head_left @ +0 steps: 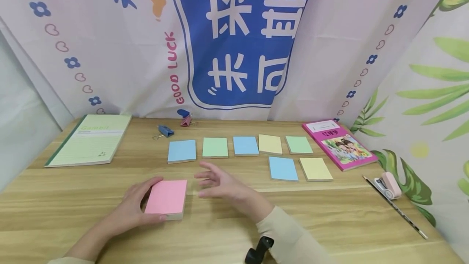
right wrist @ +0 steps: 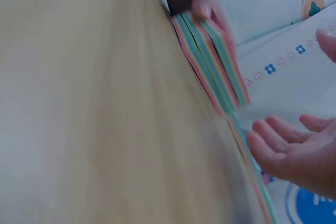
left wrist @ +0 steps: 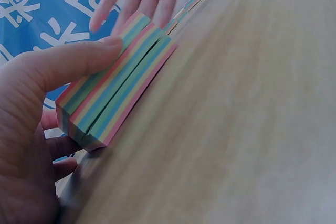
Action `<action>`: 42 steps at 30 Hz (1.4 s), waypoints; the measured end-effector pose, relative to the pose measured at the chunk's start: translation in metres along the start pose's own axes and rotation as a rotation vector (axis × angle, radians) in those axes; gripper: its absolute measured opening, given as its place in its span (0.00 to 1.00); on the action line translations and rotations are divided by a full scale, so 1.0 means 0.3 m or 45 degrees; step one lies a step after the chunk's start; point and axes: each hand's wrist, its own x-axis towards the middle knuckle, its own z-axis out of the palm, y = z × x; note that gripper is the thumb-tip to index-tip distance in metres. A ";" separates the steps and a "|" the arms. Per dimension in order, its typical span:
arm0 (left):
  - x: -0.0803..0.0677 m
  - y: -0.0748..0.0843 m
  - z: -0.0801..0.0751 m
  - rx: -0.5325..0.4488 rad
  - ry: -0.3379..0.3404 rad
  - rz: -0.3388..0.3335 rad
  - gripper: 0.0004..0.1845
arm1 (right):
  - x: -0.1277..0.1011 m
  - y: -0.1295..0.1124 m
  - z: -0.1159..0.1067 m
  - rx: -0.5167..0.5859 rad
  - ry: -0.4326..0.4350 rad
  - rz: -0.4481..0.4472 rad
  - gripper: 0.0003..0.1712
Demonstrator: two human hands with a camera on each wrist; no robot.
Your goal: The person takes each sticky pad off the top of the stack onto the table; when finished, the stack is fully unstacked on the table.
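A thick stack of sticky notes [head_left: 166,197] with a pink top sits on the table in front of the person. My left hand [head_left: 129,206] grips it from the left, thumb on the near side and fingers round the far side. Striped layers of pink, yellow, green and blue show along its edge [left wrist: 121,80] in the left wrist view, with dark gaps between the blocks. To the right of the stack, apart from it, my right hand [head_left: 227,184] hovers with spread fingers and nothing in it. A blue pad [head_left: 182,151] lies just beyond both hands.
Green, blue and yellow pads [head_left: 245,145] form a row behind, with blue [head_left: 283,168] and yellow [head_left: 316,169] pads nearer. Around them lie a notebook [head_left: 89,139], binder clips [head_left: 166,130], a pink book [head_left: 340,145], a pencil [head_left: 399,211] and a stapler [head_left: 389,185].
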 end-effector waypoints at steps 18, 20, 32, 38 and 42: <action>-0.009 -0.003 -0.001 0.009 0.019 0.015 0.48 | 0.073 0.089 0.146 -0.739 0.151 -0.066 0.53; -0.009 -0.004 -0.001 0.011 0.022 0.019 0.48 | 0.072 0.090 0.148 -0.861 0.155 -0.056 0.54; 0.000 0.000 0.002 0.011 0.001 0.011 0.49 | 0.061 0.094 0.116 -0.648 0.135 -0.061 0.50; -0.001 0.000 0.003 -0.019 0.006 0.018 0.50 | 0.028 0.082 0.075 -0.222 0.153 0.017 0.50; -0.003 0.002 0.002 -0.009 0.005 0.008 0.51 | -0.007 0.071 0.044 0.090 0.164 0.003 0.49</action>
